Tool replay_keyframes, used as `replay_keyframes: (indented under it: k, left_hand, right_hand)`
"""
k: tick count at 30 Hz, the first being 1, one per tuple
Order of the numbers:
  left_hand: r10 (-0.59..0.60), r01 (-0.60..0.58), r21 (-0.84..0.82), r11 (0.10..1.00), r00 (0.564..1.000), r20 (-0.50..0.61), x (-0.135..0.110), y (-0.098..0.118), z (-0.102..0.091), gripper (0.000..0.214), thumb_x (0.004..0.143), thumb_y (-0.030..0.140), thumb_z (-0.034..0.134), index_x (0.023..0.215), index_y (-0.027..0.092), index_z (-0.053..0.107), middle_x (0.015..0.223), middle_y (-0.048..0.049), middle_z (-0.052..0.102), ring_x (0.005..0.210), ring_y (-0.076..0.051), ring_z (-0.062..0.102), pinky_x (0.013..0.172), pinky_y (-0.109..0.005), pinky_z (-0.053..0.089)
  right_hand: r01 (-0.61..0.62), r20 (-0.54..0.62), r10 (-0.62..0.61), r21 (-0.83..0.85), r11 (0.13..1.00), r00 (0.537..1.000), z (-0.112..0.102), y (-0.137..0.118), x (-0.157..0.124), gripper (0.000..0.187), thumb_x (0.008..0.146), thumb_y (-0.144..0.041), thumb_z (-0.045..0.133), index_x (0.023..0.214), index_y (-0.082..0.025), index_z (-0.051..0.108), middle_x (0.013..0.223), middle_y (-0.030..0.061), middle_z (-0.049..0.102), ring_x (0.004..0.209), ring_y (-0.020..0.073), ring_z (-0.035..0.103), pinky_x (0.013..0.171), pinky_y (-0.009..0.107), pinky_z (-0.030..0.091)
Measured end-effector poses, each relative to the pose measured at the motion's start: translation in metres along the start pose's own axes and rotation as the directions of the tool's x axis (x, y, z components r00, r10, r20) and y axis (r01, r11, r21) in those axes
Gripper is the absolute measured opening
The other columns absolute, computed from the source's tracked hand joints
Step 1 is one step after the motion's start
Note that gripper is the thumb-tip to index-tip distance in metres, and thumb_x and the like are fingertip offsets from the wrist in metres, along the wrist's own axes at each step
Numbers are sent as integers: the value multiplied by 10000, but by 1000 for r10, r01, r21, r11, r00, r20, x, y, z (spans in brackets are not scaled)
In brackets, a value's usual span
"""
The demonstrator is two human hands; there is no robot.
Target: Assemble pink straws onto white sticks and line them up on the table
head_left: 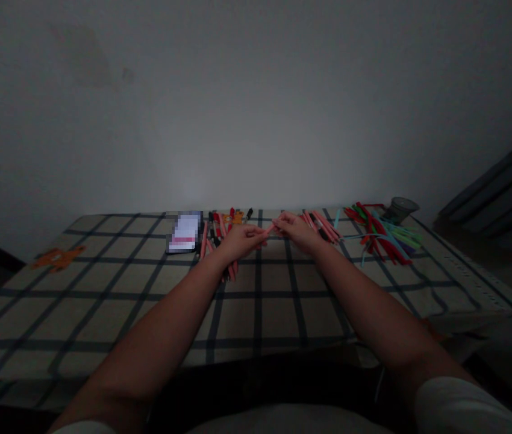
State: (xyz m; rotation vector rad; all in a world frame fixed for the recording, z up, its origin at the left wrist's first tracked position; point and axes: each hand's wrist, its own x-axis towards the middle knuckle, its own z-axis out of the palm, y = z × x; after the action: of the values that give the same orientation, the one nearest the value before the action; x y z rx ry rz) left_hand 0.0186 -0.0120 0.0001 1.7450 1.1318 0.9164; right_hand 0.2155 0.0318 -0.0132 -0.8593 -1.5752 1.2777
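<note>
Slim pink stick [269,229] between the left fingers [255,230] and right fingers [284,225], both narrow in a pinch on it.

Dim throughout; colours muted, contrast low. Wall [256,132] palest mid-frame, falling off grey toward the upper corners, faintly grainy. Small weak glow on it, left of centre, above the phone [185,232]. Phone screen the brightest patch, broken into coarse pixel blocks. Lower centre, beneath the tablecloth [278,319] edge, near black; left and right margins murky. Wide-angle stretch: forearms [172,319] swell toward the bottom corners. Fine detail soft around the fingers.
</note>
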Motion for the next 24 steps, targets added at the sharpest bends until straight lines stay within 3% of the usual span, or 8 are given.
replay_keyframes:
  k: [2,6,11,16,21,24]
  left_hand:
    - [13,-13,-2,1000,1000,3,1,0,1,348,811,445,633,948,135,709,755,-57,699,651,-132,613,595,-234,438]
    - [43,-43,-37,998,999,-22,1,1,0,356,826,443,615,986,137,702,806,-63,705,661,-123,606,601,-232,435]
    - [12,-12,3,1000,1000,14,-1,2,0,357,809,461,627,934,136,706,763,-55,695,599,-111,575,527,-211,387]
    - [15,-15,-7,1000,1000,0,-2,7,-1,370,846,463,581,953,130,702,770,-60,686,569,-94,546,493,-198,354]
    - [-10,9,27,1000,999,47,-3,8,-2,379,844,470,584,946,124,700,704,-47,666,502,-84,503,449,-193,317]
    - [6,-6,7,1000,999,39,-2,7,-2,391,859,478,562,957,125,698,740,-56,677,520,-87,517,456,-194,334]
  right_hand:
    - [-1,-18,2,30,1000,1000,1,-1,-1,337,727,-498,692,731,-192,554,639,-42,531,576,88,459,556,232,355]
    - [20,6,-21,172,985,1000,1,-3,0,335,725,-468,700,926,-212,623,839,0,611,716,112,543,615,239,408]
    - [19,-26,-16,124,992,1000,-1,2,2,299,703,-440,734,734,-191,571,687,-35,557,608,86,489,578,225,379]
    - [15,15,-18,210,978,1000,0,0,1,343,722,-447,712,952,-208,625,829,-8,611,716,106,535,622,233,406]
    - [8,-27,-3,165,986,1000,3,-3,-1,307,690,-438,740,732,-187,569,683,-40,552,613,82,475,592,223,371]
    - [-13,-6,15,225,974,1000,4,-5,-2,314,700,-456,722,849,-208,601,757,-28,586,663,96,511,602,226,385]
